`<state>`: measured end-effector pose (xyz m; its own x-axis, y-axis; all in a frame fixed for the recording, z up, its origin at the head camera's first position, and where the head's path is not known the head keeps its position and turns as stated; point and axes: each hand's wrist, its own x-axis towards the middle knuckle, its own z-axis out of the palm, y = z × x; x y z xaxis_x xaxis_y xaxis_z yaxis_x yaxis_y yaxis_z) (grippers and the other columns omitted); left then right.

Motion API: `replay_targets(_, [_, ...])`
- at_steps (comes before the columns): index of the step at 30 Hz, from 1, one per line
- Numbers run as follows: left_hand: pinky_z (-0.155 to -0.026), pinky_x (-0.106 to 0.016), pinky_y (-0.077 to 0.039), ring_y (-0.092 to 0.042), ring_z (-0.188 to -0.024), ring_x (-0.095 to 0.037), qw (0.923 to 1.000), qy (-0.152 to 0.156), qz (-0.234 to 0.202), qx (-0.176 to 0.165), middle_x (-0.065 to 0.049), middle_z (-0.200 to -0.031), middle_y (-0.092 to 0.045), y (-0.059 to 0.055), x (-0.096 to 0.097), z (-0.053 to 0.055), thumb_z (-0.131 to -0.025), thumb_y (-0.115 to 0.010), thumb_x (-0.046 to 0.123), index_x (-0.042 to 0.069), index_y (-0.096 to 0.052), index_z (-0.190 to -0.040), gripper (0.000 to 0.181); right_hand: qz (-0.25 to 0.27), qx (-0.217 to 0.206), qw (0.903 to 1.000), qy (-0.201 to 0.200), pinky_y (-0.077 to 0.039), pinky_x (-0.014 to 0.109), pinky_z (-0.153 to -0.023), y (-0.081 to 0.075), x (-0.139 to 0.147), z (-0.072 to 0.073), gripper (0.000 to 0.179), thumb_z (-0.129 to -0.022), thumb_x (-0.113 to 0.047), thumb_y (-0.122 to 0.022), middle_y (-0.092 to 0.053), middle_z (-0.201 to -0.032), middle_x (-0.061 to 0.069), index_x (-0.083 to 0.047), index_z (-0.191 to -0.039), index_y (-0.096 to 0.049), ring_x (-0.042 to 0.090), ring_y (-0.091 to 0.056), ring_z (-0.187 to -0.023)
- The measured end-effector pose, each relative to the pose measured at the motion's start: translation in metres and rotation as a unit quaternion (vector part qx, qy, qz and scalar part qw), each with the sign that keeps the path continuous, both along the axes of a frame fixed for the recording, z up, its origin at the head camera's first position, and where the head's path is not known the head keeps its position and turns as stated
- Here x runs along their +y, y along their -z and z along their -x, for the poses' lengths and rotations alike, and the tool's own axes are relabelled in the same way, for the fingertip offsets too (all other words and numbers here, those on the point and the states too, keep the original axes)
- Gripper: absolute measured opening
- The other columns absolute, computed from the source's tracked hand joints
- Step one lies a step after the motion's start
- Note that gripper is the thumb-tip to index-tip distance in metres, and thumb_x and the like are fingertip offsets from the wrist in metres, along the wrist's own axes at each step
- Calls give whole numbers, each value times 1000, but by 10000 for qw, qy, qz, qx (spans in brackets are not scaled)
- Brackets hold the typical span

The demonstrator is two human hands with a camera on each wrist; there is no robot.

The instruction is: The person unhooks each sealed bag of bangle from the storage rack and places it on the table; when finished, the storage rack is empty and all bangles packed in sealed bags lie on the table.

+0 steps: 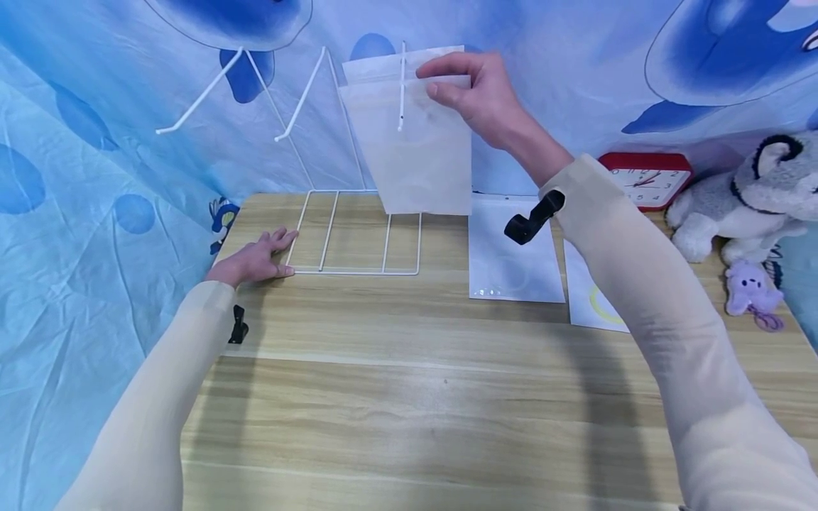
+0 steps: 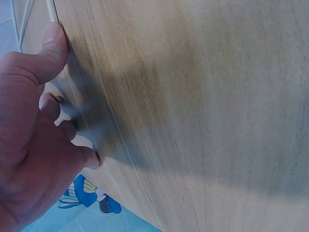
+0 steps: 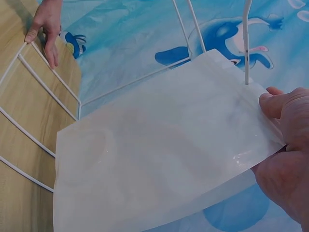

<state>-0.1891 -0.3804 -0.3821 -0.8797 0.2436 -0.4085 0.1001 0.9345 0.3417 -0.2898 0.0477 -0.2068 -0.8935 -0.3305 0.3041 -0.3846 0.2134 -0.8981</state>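
Observation:
A white wire rack [image 1: 355, 272] stands on the wooden table, its arms rising at the back with bent prongs. My left hand [image 1: 258, 259] rests at the base's left side with spread fingers, the thumb touching the front corner; the left wrist view shows this thumb [image 2: 54, 48] against the wire. My right hand [image 1: 482, 99] pinches the upper right edge of a whitish, translucent plastic bag [image 1: 422, 163], held upright over the rack. One prong [image 3: 247, 53] crosses in front of the bag's top. Behind the bag [image 3: 145, 145] another layer shows; whether it is a second bag I cannot tell.
Two flat white bags, one at the middle right [image 1: 514, 262] and one with a yellow ring inside [image 1: 591, 301], lie on the table [image 1: 409, 397]. A red clock [image 1: 648, 181], a plush husky [image 1: 735, 199] and a purple toy [image 1: 750, 287] stand further right. Blue patterned cloth [image 1: 543, 42] hangs behind.

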Motion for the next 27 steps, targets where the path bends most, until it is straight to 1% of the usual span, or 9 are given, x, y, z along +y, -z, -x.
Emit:
replay_targets(7, [-109,-73,-9,0,-137,-66,10000,-17,13,-20,-29,-162,2,3,-4,2,-98,-66,29,6,-9,-160,87,24,-107,9999,-121,-50,29,-94,0,3,-11,25,-96,-12,-69,-62,-128,5,-11,-120,-74,20,-56,-114])
replay_targets(14, [-109,-73,-9,0,-137,-66,10000,27,-10,4,-30,-162,1,4,-3,3,-97,-67,29,5,-10,-160,88,-87,85,9997,-195,-49,29,-95,3,5,-19,26,-97,-14,-68,-63,-128,5,-9,-122,-73,19,-56,-115])
replay_targets(22, [-109,-73,-9,1,-137,-66,10000,36,-42,17,-30,-161,1,2,0,4,-97,-67,28,4,-10,-159,87,57,87,9995,-288,-51,31,-93,3,9,-28,24,-96,-12,-68,-65,-125,6,-7,-119,-74,21,-61,-109])
replay_targets(27, [-109,-73,-10,1,-137,-66,10000,11,-72,11,-30,-161,1,3,1,4,-97,-68,29,5,-10,-159,88,141,167,9991,-370,-52,31,-91,3,10,-34,22,-96,-10,-69,-66,-121,6,-6,-116,-75,22,-63,-105])
